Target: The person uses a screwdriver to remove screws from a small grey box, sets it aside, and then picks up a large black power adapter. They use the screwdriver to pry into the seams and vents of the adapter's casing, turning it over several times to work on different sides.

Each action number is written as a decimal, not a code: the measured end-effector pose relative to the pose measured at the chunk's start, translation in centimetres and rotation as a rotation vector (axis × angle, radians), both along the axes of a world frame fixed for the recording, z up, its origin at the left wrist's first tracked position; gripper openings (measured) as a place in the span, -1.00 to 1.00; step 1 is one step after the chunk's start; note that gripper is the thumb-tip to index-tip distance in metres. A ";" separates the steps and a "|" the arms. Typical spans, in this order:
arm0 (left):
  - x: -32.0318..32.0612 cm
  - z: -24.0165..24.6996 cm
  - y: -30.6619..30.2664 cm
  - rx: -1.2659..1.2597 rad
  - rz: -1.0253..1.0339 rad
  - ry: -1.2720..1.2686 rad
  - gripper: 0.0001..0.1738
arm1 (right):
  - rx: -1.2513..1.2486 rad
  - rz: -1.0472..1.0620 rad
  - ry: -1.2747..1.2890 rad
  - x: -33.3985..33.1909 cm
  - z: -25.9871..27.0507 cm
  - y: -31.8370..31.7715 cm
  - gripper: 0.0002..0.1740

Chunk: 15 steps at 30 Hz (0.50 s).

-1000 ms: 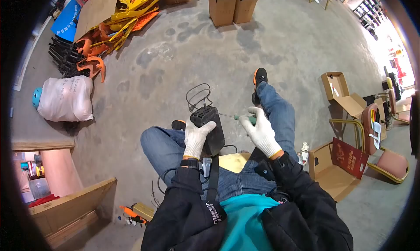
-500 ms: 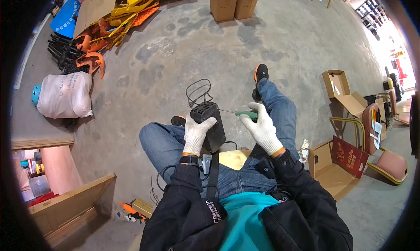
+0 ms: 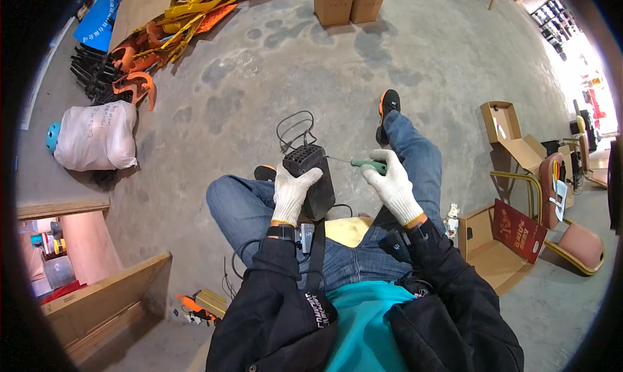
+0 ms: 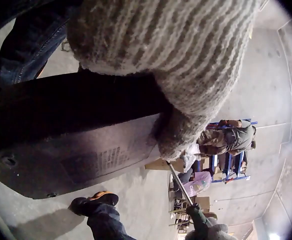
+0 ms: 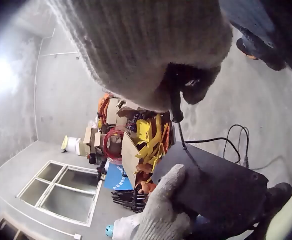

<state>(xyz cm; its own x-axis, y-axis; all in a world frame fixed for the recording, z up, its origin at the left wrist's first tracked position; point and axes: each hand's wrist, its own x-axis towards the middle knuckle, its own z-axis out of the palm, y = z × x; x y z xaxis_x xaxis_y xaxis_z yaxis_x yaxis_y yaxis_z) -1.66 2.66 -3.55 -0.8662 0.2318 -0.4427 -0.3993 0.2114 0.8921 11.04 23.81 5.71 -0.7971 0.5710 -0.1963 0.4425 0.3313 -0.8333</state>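
Note:
My gloved left hand grips a black box from its left side, the thumb across its top. Rows of small holes cover the box's far end, where a thin black cord loops out. In my gloved right hand is a screwdriver with a green handle, pinched between thumb and fingers. Its thin metal shaft points left at the box. In the right wrist view, the tip sits right at a corner of the box's flat face. A screw hole shows at another corner.
My bent legs frame the work, with a yellow pad between them. An open carton and a chair stand at right. Left are a wrapped white bundle, an open wooden crate and yellow and orange plastic parts.
The box stays in the left hand, and the screwdriver tip stays at its side. The right hand's fingers have shifted on the handle, which has turned slightly. The head view has tilted a little.

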 end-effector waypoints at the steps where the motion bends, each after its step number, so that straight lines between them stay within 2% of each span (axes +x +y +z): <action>1: 0.0 -0.2 0.0 0.019 -0.005 0.005 -0.37 | -0.132 -0.083 -0.080 -0.2 0.5 -0.1 -0.62; 2: -0.1 -0.1 0.0 0.038 -0.010 0.011 -0.38 | -0.132 -0.083 -0.081 -0.3 0.4 0.4 -0.62; 4: -0.1 0.3 0.0 -0.021 -0.017 0.013 -0.37 | -0.439 -0.028 -0.229 -0.1 0.3 1.7 -0.62; 5: -0.1 0.5 0.0 -0.079 -0.026 0.018 -0.36 | -0.440 -0.027 -0.231 0.0 0.1 1.7 -0.62; 8: -0.1 1.0 0.2 -0.117 -0.002 -0.001 -0.35 | -0.350 0.007 -0.160 0.4 -0.9 1.3 -0.62; 10: 0.1 1.6 0.2 -0.098 0.006 -0.022 -0.34 | -0.156 0.039 -0.019 0.5 -1.5 0.8 -0.58; 11: 0.1 1.8 0.3 -0.076 0.014 -0.038 -0.32 | -0.157 0.040 -0.021 0.7 -2.3 0.9 -0.58; 13: 0.0 0.2 0.1 -0.071 -0.005 -0.013 -0.31 | 0.200 0.053 0.123 0.9 -3.7 1.1 -0.56; 14: -0.2 0.1 0.0 -0.064 -0.028 0.013 -0.30 | 0.199 0.054 0.122 0.7 -3.5 0.9 -0.56; 15: -0.2 -0.1 -0.1 -0.065 -0.028 0.012 -0.30 | 0.068 -0.008 0.074 0.5 -3.3 0.7 -0.55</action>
<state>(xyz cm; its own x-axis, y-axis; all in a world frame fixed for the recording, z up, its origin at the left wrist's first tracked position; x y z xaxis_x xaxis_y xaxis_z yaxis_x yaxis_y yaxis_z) -1.87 2.60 -3.65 -0.8654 0.2266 -0.4470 -0.3816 0.2802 0.8808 11.58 24.49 2.45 -0.8034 0.5873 -0.0980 0.3835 0.3845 -0.8397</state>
